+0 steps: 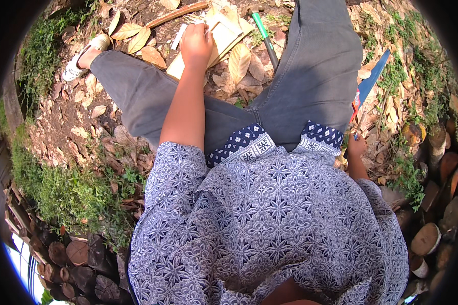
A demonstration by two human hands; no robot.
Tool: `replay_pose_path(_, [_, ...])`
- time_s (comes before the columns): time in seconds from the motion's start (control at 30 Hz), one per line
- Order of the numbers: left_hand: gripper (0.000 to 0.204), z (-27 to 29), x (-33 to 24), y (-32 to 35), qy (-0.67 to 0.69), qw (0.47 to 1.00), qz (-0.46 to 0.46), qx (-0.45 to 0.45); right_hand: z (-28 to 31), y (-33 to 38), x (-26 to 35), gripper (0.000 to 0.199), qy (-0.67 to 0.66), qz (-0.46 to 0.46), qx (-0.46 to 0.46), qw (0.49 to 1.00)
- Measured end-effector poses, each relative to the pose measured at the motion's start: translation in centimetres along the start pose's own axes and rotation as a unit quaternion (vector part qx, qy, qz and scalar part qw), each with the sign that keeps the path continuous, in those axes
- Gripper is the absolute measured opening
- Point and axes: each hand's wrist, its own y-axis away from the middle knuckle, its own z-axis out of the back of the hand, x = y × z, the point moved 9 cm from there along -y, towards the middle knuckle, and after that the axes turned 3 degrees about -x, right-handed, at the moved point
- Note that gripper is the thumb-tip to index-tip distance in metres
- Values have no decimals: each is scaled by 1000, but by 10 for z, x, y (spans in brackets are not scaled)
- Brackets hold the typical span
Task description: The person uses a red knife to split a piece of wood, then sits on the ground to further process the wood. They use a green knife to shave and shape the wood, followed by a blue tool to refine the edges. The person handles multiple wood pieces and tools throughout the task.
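My left hand [196, 47] reaches out between my spread legs, over a stack of pale wooden boards [227, 33]. Its fingers are bent downward, and what they grip is hidden beneath them. Just left of these fingers is a short pale wood strip [178, 36]. Out past my right thigh, my right hand [356, 146] is closed around something small and thin that I cannot make out. Right above that hand lies a handsaw with a blue blade [374, 80] and a red handle [355, 104]; whether the hand touches it I cannot tell.
A hammer with a green and black handle [264, 36] lies beside the boards, close to my right leg. Beyond the boards is a brown wooden stick [176, 14]. Dry leaves [239, 62] and green plants [71, 190] cover the ground. Stacked logs [78, 252] stand behind me.
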Motion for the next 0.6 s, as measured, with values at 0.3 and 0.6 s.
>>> replay_pose_path(0.3, [56,30,14,15,-70,995,68,18,-22,27,9,40,-7,-75,114,991])
replay_pose_path(0.6, [52,35,61,29,-22,986,104,129,-75,3,-19,29,-150,-133,256,946])
